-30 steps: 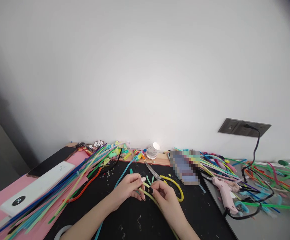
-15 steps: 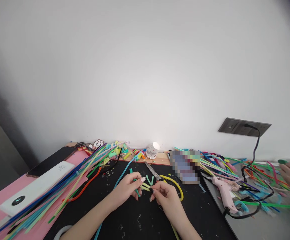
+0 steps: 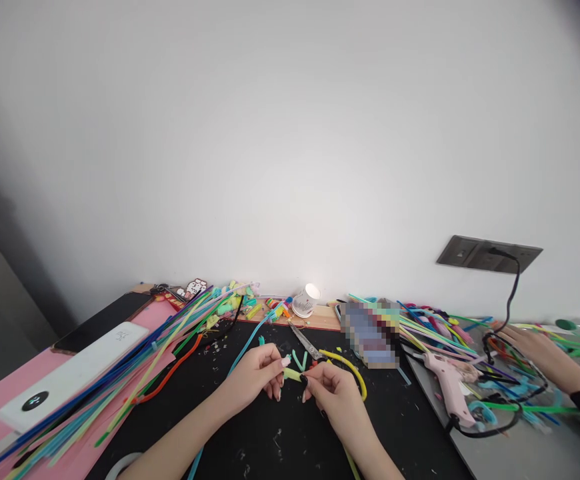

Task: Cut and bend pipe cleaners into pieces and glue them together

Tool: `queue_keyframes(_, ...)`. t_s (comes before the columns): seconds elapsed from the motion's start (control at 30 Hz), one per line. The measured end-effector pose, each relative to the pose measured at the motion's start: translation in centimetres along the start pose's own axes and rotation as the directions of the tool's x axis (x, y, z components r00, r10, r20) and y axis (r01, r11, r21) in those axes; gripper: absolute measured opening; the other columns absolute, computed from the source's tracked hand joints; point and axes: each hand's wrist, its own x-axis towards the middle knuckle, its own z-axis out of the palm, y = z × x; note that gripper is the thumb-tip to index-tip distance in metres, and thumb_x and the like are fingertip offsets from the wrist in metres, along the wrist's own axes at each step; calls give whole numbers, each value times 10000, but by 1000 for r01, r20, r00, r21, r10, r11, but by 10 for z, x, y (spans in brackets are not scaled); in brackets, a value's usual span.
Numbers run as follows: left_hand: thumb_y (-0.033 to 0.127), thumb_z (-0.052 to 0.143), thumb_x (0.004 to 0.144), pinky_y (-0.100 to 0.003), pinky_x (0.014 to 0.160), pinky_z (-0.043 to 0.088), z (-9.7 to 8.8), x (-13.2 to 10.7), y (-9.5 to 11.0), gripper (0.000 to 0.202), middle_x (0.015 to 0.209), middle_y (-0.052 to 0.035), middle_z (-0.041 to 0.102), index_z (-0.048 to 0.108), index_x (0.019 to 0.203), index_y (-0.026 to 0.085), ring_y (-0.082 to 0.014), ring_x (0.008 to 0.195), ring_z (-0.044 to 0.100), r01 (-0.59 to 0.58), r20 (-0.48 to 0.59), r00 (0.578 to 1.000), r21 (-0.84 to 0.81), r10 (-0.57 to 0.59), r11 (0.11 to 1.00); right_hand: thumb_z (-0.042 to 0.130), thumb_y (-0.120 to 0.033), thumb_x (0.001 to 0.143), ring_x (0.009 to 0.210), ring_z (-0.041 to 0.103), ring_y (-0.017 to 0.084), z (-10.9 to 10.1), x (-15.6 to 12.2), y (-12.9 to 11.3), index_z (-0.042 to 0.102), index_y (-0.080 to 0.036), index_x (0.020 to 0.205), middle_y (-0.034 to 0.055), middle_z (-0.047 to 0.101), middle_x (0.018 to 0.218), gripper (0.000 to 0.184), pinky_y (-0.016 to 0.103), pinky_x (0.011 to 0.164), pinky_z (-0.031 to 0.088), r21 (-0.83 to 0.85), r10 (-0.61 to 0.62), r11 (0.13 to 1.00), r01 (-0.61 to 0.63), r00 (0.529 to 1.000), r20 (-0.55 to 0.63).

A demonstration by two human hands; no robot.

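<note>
The left hand [image 3: 260, 375] and right hand [image 3: 331, 390] pinch a short, fuzzy, pale yellow-green strip [image 3: 293, 375] between their closed fingers, above the flat black mat [image 3: 257, 443], near silver-bladed metal scissors [image 3: 306, 342].

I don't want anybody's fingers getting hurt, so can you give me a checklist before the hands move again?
1. Left hand gripping the yellow-green pipe cleaner: ok.
2. Right hand pinching that piece too: ok.
3. Scissors lying down, not held: ok.
4. Pink glue gun away from both hands: ok; whether it's hot: cannot tell.
5. Co-worker's hand away from both hands: ok, off to the right.
6. Black work surface free of scraps: not ok, little bits are scattered there.
</note>
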Motion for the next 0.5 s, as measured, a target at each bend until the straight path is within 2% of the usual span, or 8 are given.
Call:
queue_keyframes(0.13, 444, 477, 768, -194, 432, 345, 0, -2, 3, 293, 553, 50, 510, 393, 677, 178, -87, 421, 489, -2, 17, 1000, 76, 1, 997, 605, -316, 703, 433, 469, 111, -3, 0, 0, 594, -172, 606, -4, 594, 499, 173, 208, 445, 323, -56, -49, 997, 51, 998, 36)
queue_keyframes(0.2, 446, 474, 770, -192, 436, 302, 0, -4, 6, 304, 530, 62, 463, 404, 652, 175, -79, 424, 428, -25, 21, 1000, 206, 21, 978, 583, -289, 727, 484, 505, 128, -4, -1, 2, 596, -168, 616, 2, 591, 517, 165, 221, 493, 359, -105, -86, 990, 91, 995, 53)
queue_keyframes(0.33, 415, 444, 798, -203, 475, 214, 1, -9, 12, 363, 526, 74, 290, 355, 548, 167, -80, 498, 291, -129, 4, 990, 431, 141, 893, 555, -271, 750, 483, 497, 131, -5, -2, 4, 584, -167, 643, -8, 557, 505, 152, 229, 501, 365, -175, -93, 979, 103, 993, 67)
queue_keyframes(0.4, 406, 427, 810, -206, 483, 199, 1, -10, 13, 382, 544, 70, 245, 319, 532, 167, -83, 520, 256, -146, 13, 988, 442, 157, 885, 551, -267, 753, 475, 487, 127, -5, -3, 4, 578, -167, 645, -12, 544, 496, 149, 227, 496, 360, -184, -90, 978, 102, 993, 75)
queue_keyframes(0.5, 423, 431, 808, -203, 456, 183, 0, -8, 8, 386, 531, 74, 226, 302, 543, 174, -77, 491, 239, -105, 23, 994, 372, 104, 922, 545, -268, 759, 483, 483, 125, -5, -3, 5, 575, -168, 652, -13, 540, 505, 150, 225, 500, 359, -183, -97, 977, 111, 992, 81)
